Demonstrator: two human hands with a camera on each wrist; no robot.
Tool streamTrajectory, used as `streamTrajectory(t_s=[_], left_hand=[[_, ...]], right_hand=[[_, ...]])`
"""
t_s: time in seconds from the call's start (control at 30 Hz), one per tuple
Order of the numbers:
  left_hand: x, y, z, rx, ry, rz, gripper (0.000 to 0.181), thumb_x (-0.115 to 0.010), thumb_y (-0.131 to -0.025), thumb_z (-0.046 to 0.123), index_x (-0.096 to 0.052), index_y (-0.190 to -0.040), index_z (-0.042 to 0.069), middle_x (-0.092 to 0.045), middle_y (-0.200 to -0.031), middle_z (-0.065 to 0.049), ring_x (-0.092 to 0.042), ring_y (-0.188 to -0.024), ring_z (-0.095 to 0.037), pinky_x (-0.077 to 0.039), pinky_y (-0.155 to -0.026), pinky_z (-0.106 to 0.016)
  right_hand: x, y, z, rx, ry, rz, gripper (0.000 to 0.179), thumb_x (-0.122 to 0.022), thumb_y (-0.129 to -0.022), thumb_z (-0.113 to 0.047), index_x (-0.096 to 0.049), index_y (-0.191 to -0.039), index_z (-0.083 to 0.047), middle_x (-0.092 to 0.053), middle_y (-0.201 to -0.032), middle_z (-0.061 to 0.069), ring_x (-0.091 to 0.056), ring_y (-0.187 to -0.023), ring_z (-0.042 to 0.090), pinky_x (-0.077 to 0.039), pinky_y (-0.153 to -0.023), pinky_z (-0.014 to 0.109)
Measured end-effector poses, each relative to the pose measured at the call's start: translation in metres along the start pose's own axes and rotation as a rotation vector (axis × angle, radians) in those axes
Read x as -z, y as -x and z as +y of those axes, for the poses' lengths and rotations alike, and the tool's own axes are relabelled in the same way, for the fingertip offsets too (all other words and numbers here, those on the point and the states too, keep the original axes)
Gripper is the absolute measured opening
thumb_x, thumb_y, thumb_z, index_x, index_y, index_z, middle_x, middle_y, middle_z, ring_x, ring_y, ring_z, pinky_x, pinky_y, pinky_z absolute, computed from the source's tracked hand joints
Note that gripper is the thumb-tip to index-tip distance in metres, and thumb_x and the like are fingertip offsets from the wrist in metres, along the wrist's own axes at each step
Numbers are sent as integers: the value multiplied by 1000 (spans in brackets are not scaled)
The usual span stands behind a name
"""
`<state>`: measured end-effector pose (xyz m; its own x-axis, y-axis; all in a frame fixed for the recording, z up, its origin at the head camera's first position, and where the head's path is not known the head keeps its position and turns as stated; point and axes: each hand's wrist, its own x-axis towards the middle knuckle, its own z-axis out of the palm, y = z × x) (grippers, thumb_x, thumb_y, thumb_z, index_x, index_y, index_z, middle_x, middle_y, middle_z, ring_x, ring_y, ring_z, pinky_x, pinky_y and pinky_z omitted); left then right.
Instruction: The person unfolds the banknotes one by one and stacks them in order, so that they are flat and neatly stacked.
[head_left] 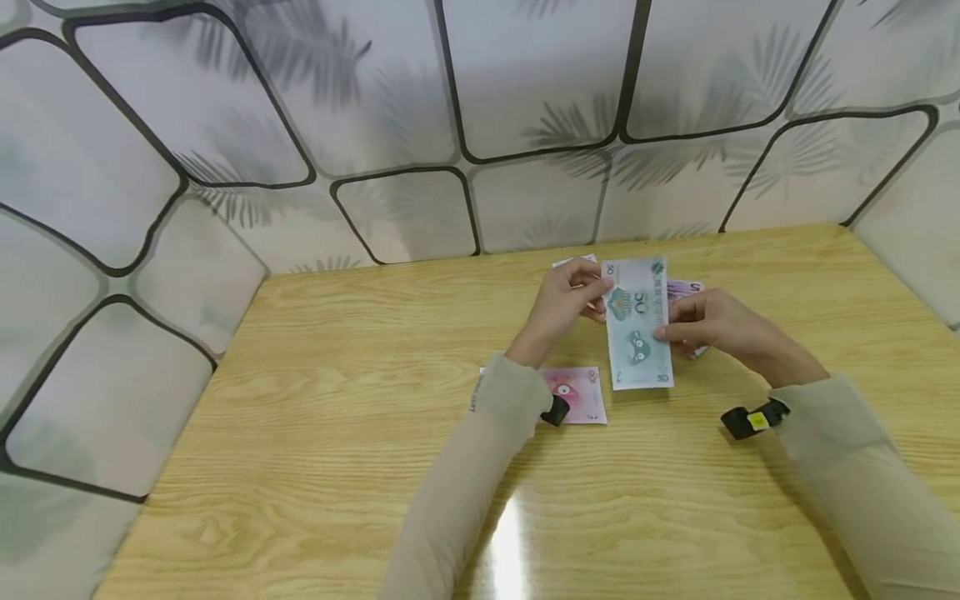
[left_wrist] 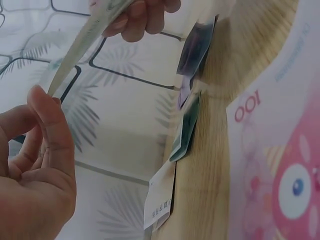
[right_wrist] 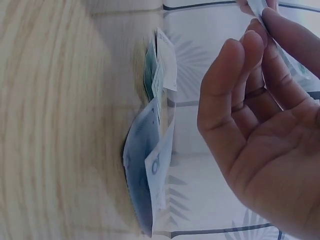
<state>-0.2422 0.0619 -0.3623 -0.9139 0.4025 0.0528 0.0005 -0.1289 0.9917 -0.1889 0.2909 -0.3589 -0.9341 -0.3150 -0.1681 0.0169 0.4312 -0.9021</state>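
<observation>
A green play banknote (head_left: 637, 346) marked 50 is held up lengthwise above the table, between both hands. My left hand (head_left: 558, 304) pinches its upper left edge with thumb and fingertips. On the opposite edge, my right hand (head_left: 723, 329) pinches the same note. In the left wrist view the note (left_wrist: 82, 47) appears nearly edge-on, tilted between the two hands. A pink 100 banknote (head_left: 581, 396) lies on the table by the left wrist, partly hidden under the sleeve; its printed face fills the right of the left wrist view.
Behind the hands lie several more notes: a purple note (head_left: 684, 288), a pale note (left_wrist: 161, 197), a folded green note (left_wrist: 186, 127) and a bent blue note (right_wrist: 140, 162). The wooden table (head_left: 337, 417) meets a patterned wall covering (head_left: 405, 212) at its back edge.
</observation>
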Motion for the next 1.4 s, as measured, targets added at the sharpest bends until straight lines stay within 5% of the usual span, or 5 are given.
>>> streamTrajectory(t_s=[0.53, 0.73, 0.97, 1.17, 1.4], left_hand=[[38, 17, 2, -6, 11, 119, 24, -61, -99, -2, -57, -123, -1, -63, -79, -1, -62, -65, -13, -56, -60, -22], [53, 24, 6, -7, -104, 73, 39, -63, -96, -4, -55, -134, -1, -64, -78, -2, -63, -68, -14, -57, -64, -24], [67, 28, 9, -57, -108, -14, 52, -60, -95, -12, -47, -144, -3, -63, -83, -4, -68, -72, -27, -62, -76, -44], [77, 35, 11, -59, -138, -174, 73, -57, -92, -18, -33, -156, 6, -56, -79, -9, -61, -86, -62, -54, -83, -66], [82, 40, 9, -78, -187, -209, 66, -55, -93, -16, -40, -153, 6, -53, -78, -8, -59, -85, -59, -55, -84, -63]], right_hand=[[-8, -7, 2, 55, -77, -19, 27, -58, -102, -1, -57, -120, 20, -71, -102, 18, -68, -70, 18, -59, -61, 31], [-5, -7, -3, 48, -136, -19, 45, -53, -104, 3, -38, -138, 27, -5, -165, 28, -71, -77, 16, -62, -68, 33], [-4, -8, -4, 11, -77, -7, 36, -56, -103, 0, -50, -132, 21, -71, -105, 20, -70, -69, 19, -60, -61, 33], [-2, -7, -7, 7, -123, -4, 60, -56, -103, 0, -26, -151, 18, -71, -100, -1, -71, -81, 16, -62, -69, 36], [-4, -7, -7, 36, -209, 32, 55, -55, -102, 3, -28, -148, 17, -71, -95, -2, -69, -79, 15, -61, -65, 33]])
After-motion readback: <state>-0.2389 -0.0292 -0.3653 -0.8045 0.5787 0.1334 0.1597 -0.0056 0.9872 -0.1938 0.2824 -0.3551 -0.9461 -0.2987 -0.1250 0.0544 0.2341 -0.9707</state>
